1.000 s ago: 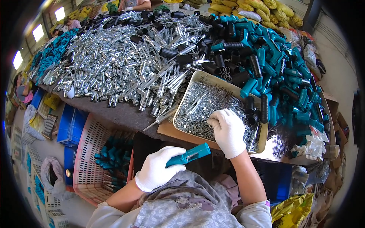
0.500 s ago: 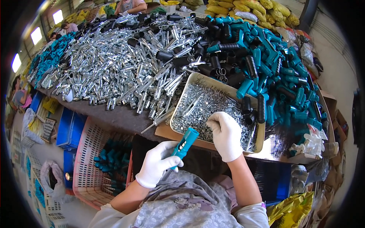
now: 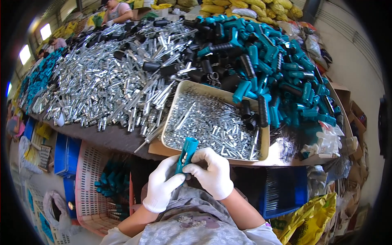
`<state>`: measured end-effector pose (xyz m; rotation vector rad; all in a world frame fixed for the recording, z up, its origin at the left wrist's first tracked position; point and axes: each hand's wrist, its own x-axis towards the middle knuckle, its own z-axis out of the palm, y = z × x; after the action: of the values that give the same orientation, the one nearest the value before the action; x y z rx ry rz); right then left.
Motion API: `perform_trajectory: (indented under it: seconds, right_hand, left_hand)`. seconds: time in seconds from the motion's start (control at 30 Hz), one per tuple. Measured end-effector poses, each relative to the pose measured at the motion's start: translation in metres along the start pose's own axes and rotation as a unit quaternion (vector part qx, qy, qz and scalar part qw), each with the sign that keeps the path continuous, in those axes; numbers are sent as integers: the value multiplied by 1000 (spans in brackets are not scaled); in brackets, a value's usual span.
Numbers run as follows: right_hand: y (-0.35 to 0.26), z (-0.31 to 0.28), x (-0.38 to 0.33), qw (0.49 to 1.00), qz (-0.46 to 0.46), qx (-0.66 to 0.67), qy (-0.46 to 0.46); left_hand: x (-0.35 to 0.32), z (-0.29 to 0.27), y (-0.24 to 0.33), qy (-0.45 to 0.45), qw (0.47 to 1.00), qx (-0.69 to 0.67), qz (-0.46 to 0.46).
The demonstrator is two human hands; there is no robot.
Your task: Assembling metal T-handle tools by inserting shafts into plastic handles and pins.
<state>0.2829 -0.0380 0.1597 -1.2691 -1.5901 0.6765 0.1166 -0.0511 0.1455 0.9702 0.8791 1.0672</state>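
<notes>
A pink crate (image 3: 87, 192) stands at the left, teal handles inside. Next to it, the left hand (image 3: 161, 188) in a white glove grips the lower end of a teal handle (image 3: 185, 155) — held upright over the lap, just below a metal tray (image 3: 216, 122) of small silver parts. The right hand (image 3: 212, 173) pinches the handle's middle, fingers closed around it.
</notes>
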Motion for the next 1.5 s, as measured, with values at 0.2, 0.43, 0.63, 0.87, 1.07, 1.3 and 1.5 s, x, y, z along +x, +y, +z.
perform_trajectory:
  seconds: [0.2, 0.43, 0.63, 0.87, 1.07, 1.3, 1.5]
  right_hand:
    - [-2, -13, -7, 989, 104, 99, -34]
    - [13, -24, -12, 969, 101, 199, -110]
    - [7, -22, -8, 978, 117, 152, -78]
    - [-3, -79, 45, 967, -109, -175, -150]
    - [73, -118, 122, 816, 2, -571, 94]
    - [71, -113, 121, 826, 42, -556, 83]
    - [16, -101, 48, 973, 52, 99, 200]
  left_hand:
    - [-5, -4, 3, -62, 997, -42, -18]
    - [-5, -1, -5, -133, 991, -1, -21]
    - [-7, 14, -5, -112, 994, 15, 4]
    - [-1, 7, -9, -157, 954, -237, -94]
    - [-3, 6, -14, -152, 936, -284, -141]
    - [-5, -2, -11, -162, 943, -254, -140]
    - [0, 6, 1, -145, 977, -96, -120]
